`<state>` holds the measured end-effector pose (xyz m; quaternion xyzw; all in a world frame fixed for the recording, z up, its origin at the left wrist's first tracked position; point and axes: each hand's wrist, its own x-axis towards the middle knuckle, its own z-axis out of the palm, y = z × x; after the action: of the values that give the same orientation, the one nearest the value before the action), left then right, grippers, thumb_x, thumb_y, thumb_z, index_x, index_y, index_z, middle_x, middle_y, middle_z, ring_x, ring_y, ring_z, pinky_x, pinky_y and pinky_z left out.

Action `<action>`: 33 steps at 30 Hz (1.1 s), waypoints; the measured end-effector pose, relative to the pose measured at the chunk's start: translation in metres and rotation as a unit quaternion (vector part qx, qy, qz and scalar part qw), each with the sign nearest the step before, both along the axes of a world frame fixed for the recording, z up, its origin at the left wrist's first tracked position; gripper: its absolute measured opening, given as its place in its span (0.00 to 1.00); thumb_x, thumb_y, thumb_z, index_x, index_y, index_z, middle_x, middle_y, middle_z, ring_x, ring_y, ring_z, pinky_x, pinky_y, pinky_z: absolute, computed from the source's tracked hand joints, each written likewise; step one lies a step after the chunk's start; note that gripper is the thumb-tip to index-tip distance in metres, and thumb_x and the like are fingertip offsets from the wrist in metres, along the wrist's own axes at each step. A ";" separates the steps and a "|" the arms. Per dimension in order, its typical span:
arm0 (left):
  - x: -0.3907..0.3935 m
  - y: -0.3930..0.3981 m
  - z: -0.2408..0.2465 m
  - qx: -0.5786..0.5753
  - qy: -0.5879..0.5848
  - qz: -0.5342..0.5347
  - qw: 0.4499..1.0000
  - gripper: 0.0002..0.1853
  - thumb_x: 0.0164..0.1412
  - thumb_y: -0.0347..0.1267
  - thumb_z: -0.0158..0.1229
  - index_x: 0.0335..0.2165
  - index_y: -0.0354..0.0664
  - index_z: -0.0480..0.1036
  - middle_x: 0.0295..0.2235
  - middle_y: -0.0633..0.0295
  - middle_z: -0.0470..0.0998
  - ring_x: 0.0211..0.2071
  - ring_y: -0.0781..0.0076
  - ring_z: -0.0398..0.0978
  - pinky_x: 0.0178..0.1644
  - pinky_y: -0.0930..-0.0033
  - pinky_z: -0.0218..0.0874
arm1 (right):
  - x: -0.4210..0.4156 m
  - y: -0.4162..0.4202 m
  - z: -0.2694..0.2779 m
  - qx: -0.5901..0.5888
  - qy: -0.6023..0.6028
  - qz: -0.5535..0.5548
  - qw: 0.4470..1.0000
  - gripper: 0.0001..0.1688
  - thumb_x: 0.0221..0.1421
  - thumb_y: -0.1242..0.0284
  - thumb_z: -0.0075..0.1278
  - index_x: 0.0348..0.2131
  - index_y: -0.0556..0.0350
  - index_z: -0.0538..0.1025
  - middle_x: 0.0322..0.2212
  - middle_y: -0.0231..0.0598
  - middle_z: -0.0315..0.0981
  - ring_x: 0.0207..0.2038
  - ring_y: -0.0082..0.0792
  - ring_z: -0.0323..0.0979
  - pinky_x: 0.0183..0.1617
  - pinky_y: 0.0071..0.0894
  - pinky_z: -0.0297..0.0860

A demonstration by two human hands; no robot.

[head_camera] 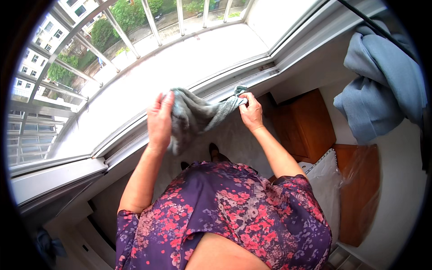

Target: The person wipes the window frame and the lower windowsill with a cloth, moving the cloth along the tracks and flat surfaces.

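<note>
A grey-green cloth (192, 111) hangs stretched and sagging between my two hands, just inside the window frame. My left hand (159, 118) is raised at the cloth's left end, with the thumb and fingers gripping its upper edge. At the other end, my right hand (251, 113) pinches a twisted, narrow part of the cloth, and a small loop of it sticks up above the fingers. Below the cloth's middle, its lower folds hang over the floor and look slightly blurred. The metal window track (243, 82) runs behind the cloth and close to my right hand.
Metal bars (152, 23) curve around the white outer ledge (216, 50). A knotted blue-grey curtain (374, 84) hangs at the right. Brown wooden furniture (303, 125) and a plastic-covered white item (322, 189) stand below it. An inner sill edge (60, 173) lies at the left.
</note>
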<state>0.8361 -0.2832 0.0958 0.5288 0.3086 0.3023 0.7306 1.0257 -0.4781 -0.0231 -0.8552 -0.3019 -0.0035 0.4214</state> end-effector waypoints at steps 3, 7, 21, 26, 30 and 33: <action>0.004 0.016 0.035 -0.092 -0.055 -0.003 0.994 0.12 0.64 0.34 0.50 0.40 0.38 0.72 0.34 0.65 0.77 0.34 0.79 0.74 0.39 0.76 0.67 | -0.001 0.002 0.001 0.059 0.105 -0.064 0.991 0.10 0.48 0.76 0.47 0.35 0.56 0.71 0.27 0.45 0.73 0.30 0.39 0.72 0.38 0.33 0.67; 0.019 0.020 0.062 -0.016 -0.187 -0.166 0.968 0.17 0.63 0.35 0.50 0.46 0.36 0.69 0.38 0.65 0.75 0.39 0.80 0.72 0.45 0.77 0.63 | 0.012 -0.010 0.004 0.187 0.112 -0.084 0.972 0.22 0.51 0.76 0.47 0.48 0.57 0.69 0.30 0.37 0.74 0.29 0.24 0.70 0.35 0.25 0.66; 0.254 -0.034 -0.065 0.396 0.105 -0.440 0.799 0.33 0.48 0.38 0.50 0.53 0.32 0.62 0.47 0.40 0.70 0.51 0.52 0.68 0.54 0.64 0.57 | -0.090 -0.046 -0.045 -0.015 0.381 0.019 0.924 0.20 0.56 0.71 0.46 0.48 0.60 0.71 0.31 0.35 0.76 0.28 0.19 0.70 0.33 0.19 0.67; 0.280 -0.007 -0.073 0.530 0.189 -0.450 0.693 0.25 0.43 0.42 0.53 0.38 0.36 0.75 0.37 0.42 0.76 0.41 0.47 0.74 0.45 0.56 0.66 | -0.094 -0.057 -0.067 -0.006 0.376 -0.040 0.926 0.18 0.56 0.72 0.44 0.45 0.59 0.73 0.29 0.34 0.76 0.29 0.20 0.71 0.34 0.20 0.68; 0.273 -0.005 -0.068 0.592 0.279 -0.463 0.598 0.24 0.45 0.39 0.51 0.40 0.37 0.75 0.41 0.47 0.76 0.44 0.51 0.73 0.48 0.59 0.65 | -0.091 -0.041 -0.071 -0.052 0.272 -0.005 0.961 0.18 0.55 0.72 0.45 0.45 0.58 0.73 0.28 0.33 0.76 0.29 0.20 0.71 0.35 0.21 0.67; 0.262 -0.011 -0.067 0.621 0.319 -0.448 0.559 0.22 0.48 0.37 0.50 0.41 0.38 0.75 0.43 0.50 0.75 0.46 0.57 0.73 0.49 0.60 0.65 | -0.091 -0.031 -0.069 -0.022 0.277 0.009 0.961 0.18 0.55 0.68 0.48 0.45 0.52 0.73 0.29 0.35 0.76 0.32 0.27 0.74 0.39 0.27 0.68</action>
<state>1.0978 -0.2942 0.0285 0.9836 -0.0194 -0.1354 0.1174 0.9351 -0.5091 -0.0924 -0.8289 -0.1815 0.2437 0.4697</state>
